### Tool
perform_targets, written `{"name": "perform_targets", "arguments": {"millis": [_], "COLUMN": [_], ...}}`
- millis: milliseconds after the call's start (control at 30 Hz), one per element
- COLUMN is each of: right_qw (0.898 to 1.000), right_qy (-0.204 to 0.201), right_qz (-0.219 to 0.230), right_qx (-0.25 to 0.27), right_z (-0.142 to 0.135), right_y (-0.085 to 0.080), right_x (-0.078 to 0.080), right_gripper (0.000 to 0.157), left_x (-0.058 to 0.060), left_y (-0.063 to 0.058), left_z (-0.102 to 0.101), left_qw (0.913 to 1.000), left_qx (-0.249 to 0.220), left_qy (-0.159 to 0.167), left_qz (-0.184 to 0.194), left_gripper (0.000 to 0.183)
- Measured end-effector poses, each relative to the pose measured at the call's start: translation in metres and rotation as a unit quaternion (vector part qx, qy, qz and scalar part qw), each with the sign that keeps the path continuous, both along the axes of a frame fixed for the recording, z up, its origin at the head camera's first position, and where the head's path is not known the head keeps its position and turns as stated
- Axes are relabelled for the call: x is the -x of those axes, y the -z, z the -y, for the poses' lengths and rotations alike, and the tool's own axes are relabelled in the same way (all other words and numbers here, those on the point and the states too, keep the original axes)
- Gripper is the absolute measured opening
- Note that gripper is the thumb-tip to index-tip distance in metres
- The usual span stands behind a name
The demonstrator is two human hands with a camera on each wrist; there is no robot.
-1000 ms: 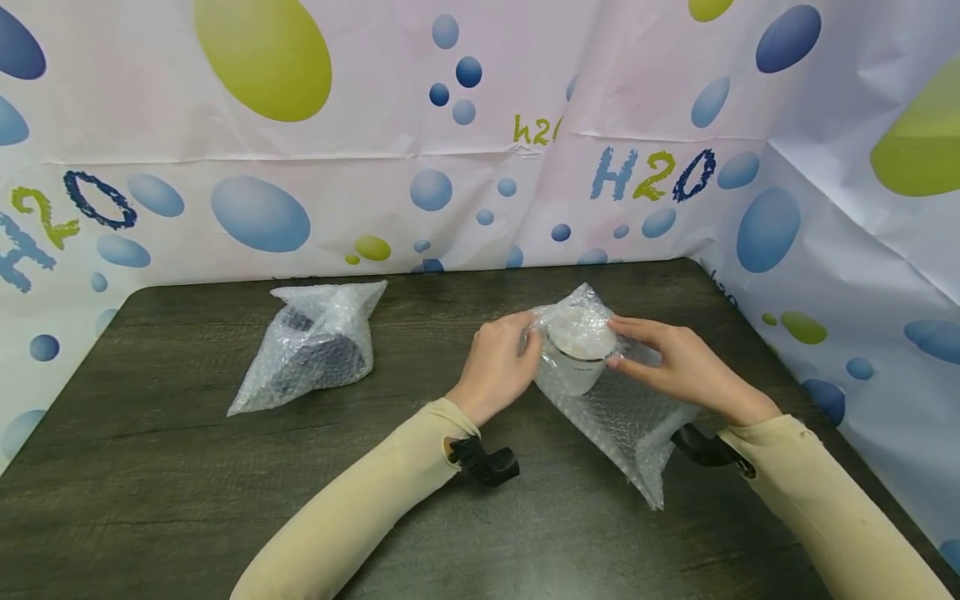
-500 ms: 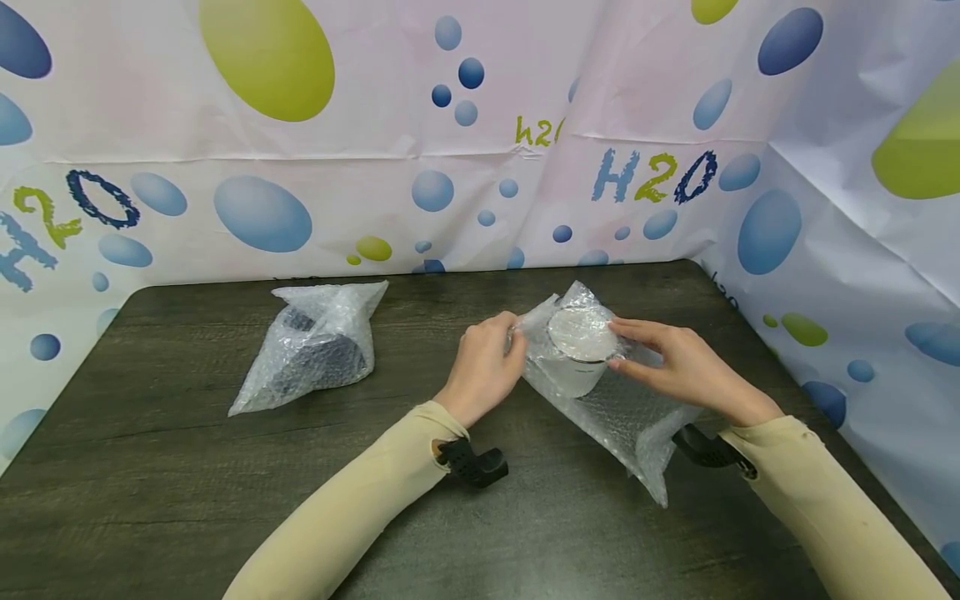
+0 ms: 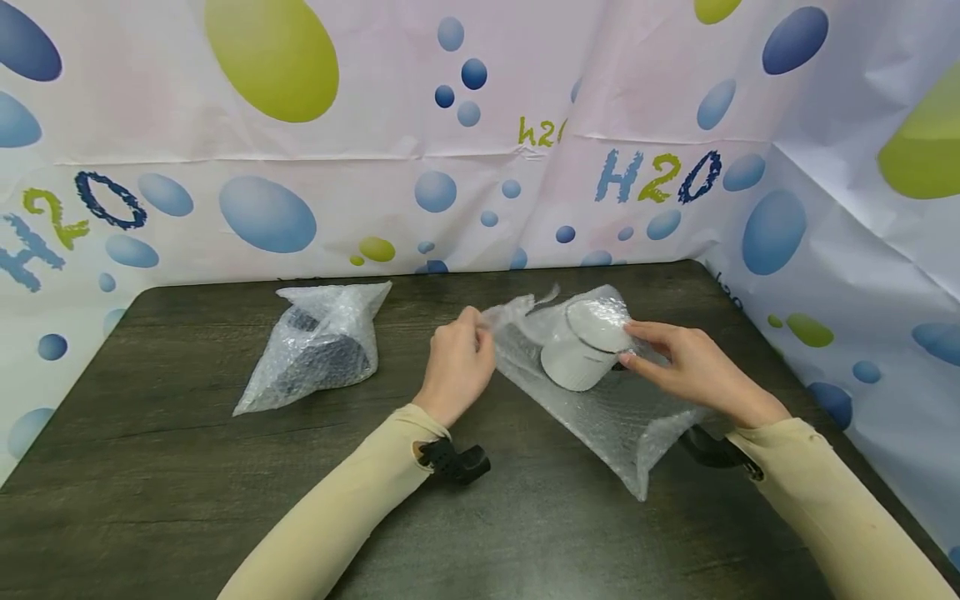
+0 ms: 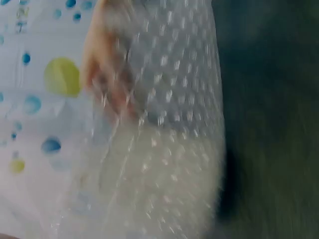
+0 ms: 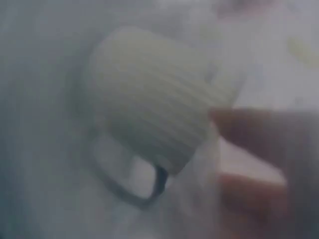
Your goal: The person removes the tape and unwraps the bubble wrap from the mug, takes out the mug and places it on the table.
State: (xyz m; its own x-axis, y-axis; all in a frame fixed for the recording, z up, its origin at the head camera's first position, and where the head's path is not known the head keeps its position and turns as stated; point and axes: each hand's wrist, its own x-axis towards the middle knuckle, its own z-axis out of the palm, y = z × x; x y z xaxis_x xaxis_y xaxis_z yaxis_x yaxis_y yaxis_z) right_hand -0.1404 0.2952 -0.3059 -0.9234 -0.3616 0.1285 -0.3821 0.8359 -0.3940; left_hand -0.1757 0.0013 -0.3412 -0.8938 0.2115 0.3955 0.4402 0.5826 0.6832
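A white ribbed mug with a dark handle tilts on a sheet of bubble wrap; part of the wrap covers its mouth. My right hand grips the mug near its rim, fingers and thumb on the wrapped side. In the right wrist view the mug is blurred, its handle on the lower left. My left hand pinches a gathered edge of the wrap, left of the mug. Up close in the left wrist view, bubble wrap covers much of the scene and partly veils a hand.
On the left of the dark wooden table lies another bubble-wrapped bundle with something dark inside. A white curtain with blue and green ovals stands behind the table and along its right side.
My left hand has moved left, pulling the wrap's edge away from the mug. The mug has tipped over to the right in my right hand, and more of its side shows.
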Motion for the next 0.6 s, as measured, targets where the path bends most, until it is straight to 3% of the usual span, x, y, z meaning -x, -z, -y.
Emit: {"name": "perform_targets", "arguments": {"millis": [100, 200, 333, 467, 600], "right_qw": [1.000, 1.000, 1.000, 1.000, 1.000], "right_qy": [0.020, 0.010, -0.011, 0.000, 0.009], "right_qz": [0.005, 0.002, -0.008, -0.013, -0.006], "right_qx": [-0.004, 0.007, 0.027, 0.022, 0.020], "right_z": [-0.008, -0.008, -0.001, 0.001, -0.001], "right_y": [0.003, 0.005, 0.007, 0.006, 0.005], "right_x": [-0.005, -0.009, -0.009, -0.009, -0.009], "right_gripper": [0.048, 0.050, 0.050, 0.049, 0.049], "left_x": [0.003, 0.004, 0.004, 0.005, 0.006], "left_y": [0.003, 0.005, 0.007, 0.007, 0.008], "left_z": [0.017, 0.027, 0.029, 0.029, 0.030], "left_qw": [0.9997, 0.9994, 0.9991, 0.9989, 0.9978], "left_qx": [0.008, 0.022, 0.039, 0.043, 0.050], "left_qy": [-0.022, -0.023, -0.013, -0.012, -0.019], "left_qz": [0.004, 0.016, 0.013, 0.014, 0.039], "left_gripper": [0.014, 0.013, 0.017, 0.019, 0.012]}}
